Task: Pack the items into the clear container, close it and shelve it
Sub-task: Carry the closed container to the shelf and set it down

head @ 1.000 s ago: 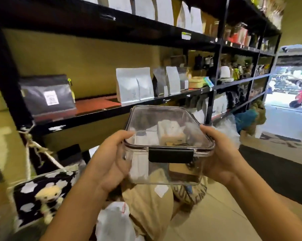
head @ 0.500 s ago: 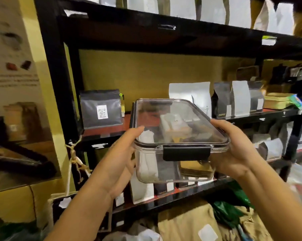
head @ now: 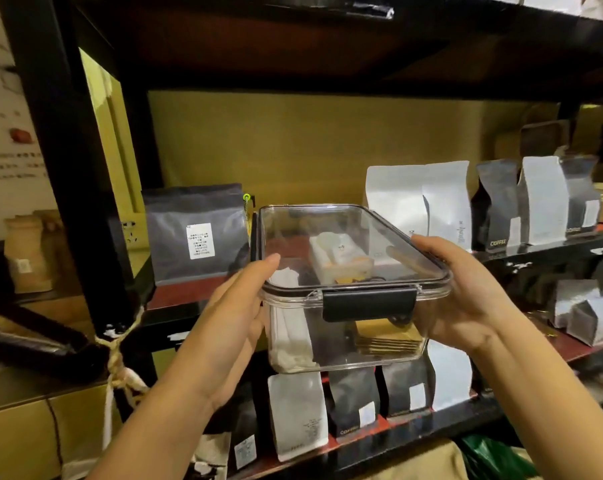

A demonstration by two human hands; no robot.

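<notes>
A person stood facing a black shelf unit, holding a clear container (head: 348, 289) in the air between both hands. The left hand (head: 237, 317) pressed flat against its left side and the right hand (head: 466, 292) cupped its right side, each grasping the container rather than closing into a fist. The lid was on, and a black latch (head: 369, 303) on the near end looked fastened; pale packets and a tan stack showed through the walls. The container's long axis ran from the person toward the shelf (head: 189, 296), so its far end pointed at a bare stretch of reddish shelf board between a dark grey pouch (head: 196, 233) on the left and a white pouch (head: 418, 199) on the right. Both hands sat equally near, so a straight push forward seemed the likely next move. Compared with half a second earlier, the shelf filled more of the view and the container sat closer to that gap, with the hold unchanged
</notes>
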